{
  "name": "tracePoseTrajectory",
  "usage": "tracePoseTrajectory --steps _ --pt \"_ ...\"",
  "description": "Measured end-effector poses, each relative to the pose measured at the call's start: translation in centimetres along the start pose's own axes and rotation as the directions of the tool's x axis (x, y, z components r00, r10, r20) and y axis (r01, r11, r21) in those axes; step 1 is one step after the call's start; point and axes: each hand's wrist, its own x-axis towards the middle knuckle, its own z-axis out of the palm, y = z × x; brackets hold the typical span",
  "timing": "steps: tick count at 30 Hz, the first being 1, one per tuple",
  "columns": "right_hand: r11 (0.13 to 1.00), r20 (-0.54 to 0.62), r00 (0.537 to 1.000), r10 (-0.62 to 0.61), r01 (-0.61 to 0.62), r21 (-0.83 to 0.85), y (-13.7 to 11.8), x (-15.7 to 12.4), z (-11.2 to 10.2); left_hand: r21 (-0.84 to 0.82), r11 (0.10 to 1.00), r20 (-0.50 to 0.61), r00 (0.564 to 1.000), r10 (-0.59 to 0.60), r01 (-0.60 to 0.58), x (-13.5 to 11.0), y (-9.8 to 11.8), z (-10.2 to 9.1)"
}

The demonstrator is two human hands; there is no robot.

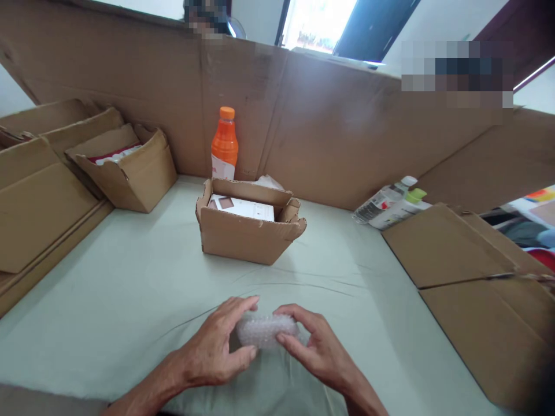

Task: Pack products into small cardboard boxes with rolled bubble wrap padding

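Note:
A bubble-wrapped bundle [266, 331] is held low over the near part of the pale table [173, 271]; what is inside the wrap cannot be made out. My right hand [314, 341] grips its right end between thumb and fingers. At the other end, my left hand [221, 341] curves around with thumb and fingers apart, close to the wrap without visibly closing on it. Beyond both hands stands a small open cardboard box [238, 237] with a white printed box [247, 209] inside.
An orange bottle [224, 141] stands against the cardboard wall [329, 127]. At left are larger cardboard boxes [43, 214] and a smaller one [147, 170] with packages inside. Two bottles [385, 202] lean at the right beside cardboard flaps [459, 248].

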Motion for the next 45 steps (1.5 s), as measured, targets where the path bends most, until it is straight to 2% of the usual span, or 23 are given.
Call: tracePoseTrajectory --steps 2,4,6,8,11,13,16,18,20,22,24,27,29,31,33,39,45 --pt "0.999 -0.07 0.997 -0.019 0.021 0.027 -0.7 0.6 -2.3 0.151 0.977 -0.146 0.974 0.172 -0.15 1.1 0.9 -2.3" --pt "0.996 -0.175 0.984 -0.016 0.031 0.08 -1.4 1.3 -4.8 0.338 0.912 -0.289 0.896 0.337 -0.234 2.8 1.9 -4.6" --pt "0.988 -0.287 0.958 -0.002 0.045 0.146 -2.2 2.3 -7.2 0.498 0.832 -0.365 0.812 0.456 -0.244 4.8 2.6 -6.6" --pt "0.978 -0.374 0.927 0.0 0.077 0.192 -3.0 3.8 -9.2 0.615 0.757 -0.379 0.759 0.529 -0.22 6.7 2.7 -8.0" --pt "0.968 -0.489 0.872 -0.031 0.149 0.203 -4.1 6.9 -11.3 0.717 0.673 -0.354 0.737 0.576 -0.182 8.9 2.0 -9.0" --pt "0.965 -0.518 0.853 -0.062 0.183 0.186 -4.5 9.3 -12.3 0.74 0.65 -0.349 0.73 0.588 -0.17 9.8 1.3 -9.1" --pt "0.985 -0.448 0.889 -0.093 0.149 0.09 -4.9 12.7 -13.0 0.744 0.643 -0.357 0.706 0.611 -0.181 10.1 0.4 -8.9" --pt "0.995 -0.368 0.925 -0.089 0.063 -0.08 -5.0 14.4 -13.1 0.741 0.642 -0.362 0.69 0.627 -0.194 10.0 0.2 -8.7" --pt "0.939 -0.322 0.944 -0.067 -0.05 -0.341 -5.2 15.7 -13.0 0.734 0.649 -0.368 0.686 0.628 -0.201 9.8 0.1 -8.6" --pt "0.796 -0.277 0.961 -0.023 -0.15 -0.587 -5.5 16.7 -12.6 0.722 0.661 -0.369 0.693 0.62 -0.207 9.7 0.0 -8.5" --pt "0.629 -0.223 0.974 0.048 -0.203 -0.75 -5.9 17.4 -11.8 0.711 0.671 -0.369 0.702 0.609 -0.209 9.6 0.0 -8.5" --pt "0.415 -0.172 0.983 0.061 -0.181 -0.891 -6.4 18.3 -10.3 0.707 0.677 -0.369 0.711 0.599 -0.204 9.5 -0.1 -8.5" --pt "0.324 -0.144 0.989 0.045 -0.15 -0.934 -6.7 18.7 -9.3 0.71 0.674 -0.363 0.715 0.598 -0.203 9.4 -0.2 -8.4" --pt "0.295 -0.113 0.991 0.072 -0.129 -0.947 -6.9 19.2 -8.4 0.714 0.669 -0.357 0.716 0.6 -0.205 9.3 -0.2 -8.4" --pt "0.301 -0.087 0.991 0.099 -0.113 -0.947 -6.9 19.5 -7.8 0.717 0.667 -0.354 0.717 0.601 -0.205 9.2 -0.2 -8.3" --pt "0.298 -0.047 0.992 0.113 -0.079 -0.951 -6.4 20.5 -7.2 0.717 0.664 -0.346 0.719 0.603 -0.212 9.0 -0.1 -8.3" --pt "0.349 0.003 0.99 0.141 -0.047 -0.936 -6.3 21.1 -7.1 0.732 0.651 -0.338 0.723 0.602 -0.2 9.2 -0.2 -8.3"
